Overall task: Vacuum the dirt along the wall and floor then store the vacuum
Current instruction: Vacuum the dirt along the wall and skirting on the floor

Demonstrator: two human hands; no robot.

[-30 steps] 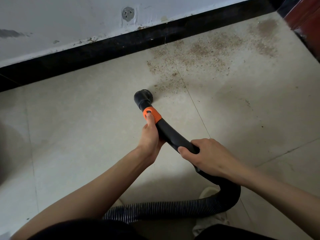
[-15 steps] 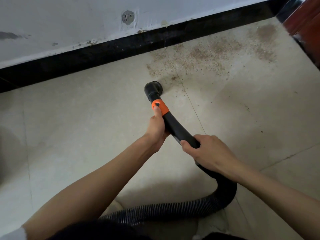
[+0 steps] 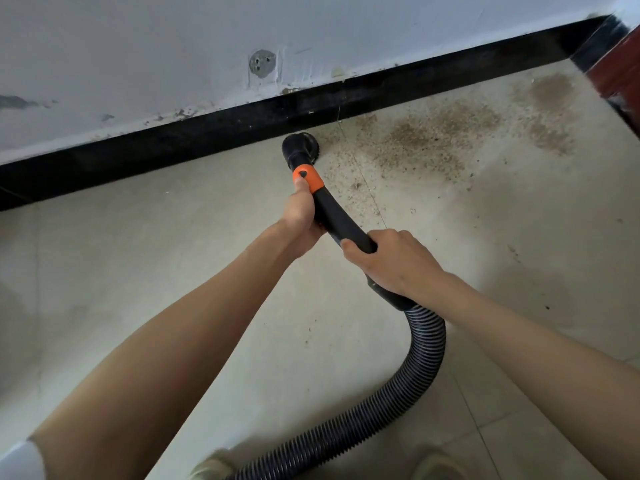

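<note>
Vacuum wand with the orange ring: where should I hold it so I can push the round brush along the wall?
Probably best on the stiff black wand, not the bendy ribbed hose. Come from behind, the hose end. The left hand grips just below the orange ring, close to the brush head for aiming. The right hand grips further back, where the wand curves.
</note>
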